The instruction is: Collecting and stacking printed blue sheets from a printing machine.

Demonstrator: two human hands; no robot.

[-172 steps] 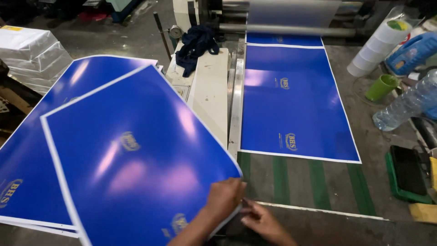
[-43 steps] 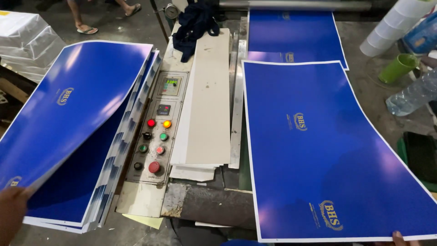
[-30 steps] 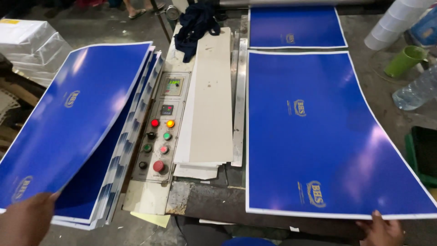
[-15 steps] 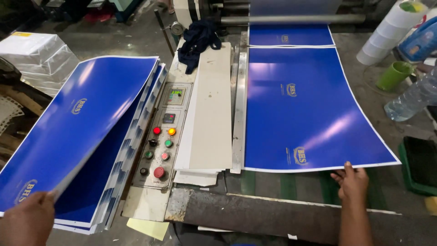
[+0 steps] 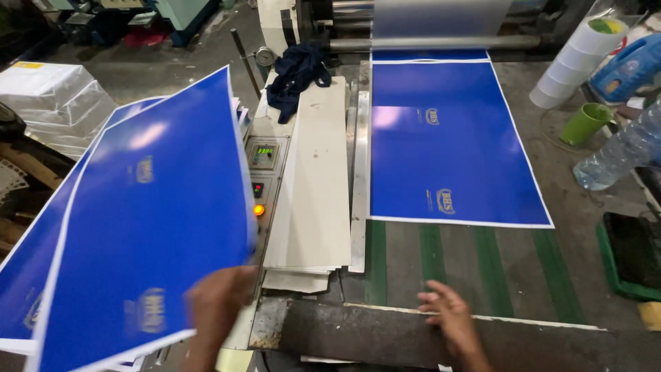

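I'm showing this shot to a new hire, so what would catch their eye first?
First the big glossy blue sheet lifted at the left by the left hand, above a stack of the same sheets. Then another blue sheet lying flat on the green-striped bed at the right, heading toward the roller, with the right hand empty below it.

i'm in a print workshop: a feed machine's roller [image 5: 441,43] at the top of the frame, its control panel [image 5: 264,180] with lit buttons at centre, glossy blue printed sheets [image 5: 451,141] on green belts [image 5: 432,256].
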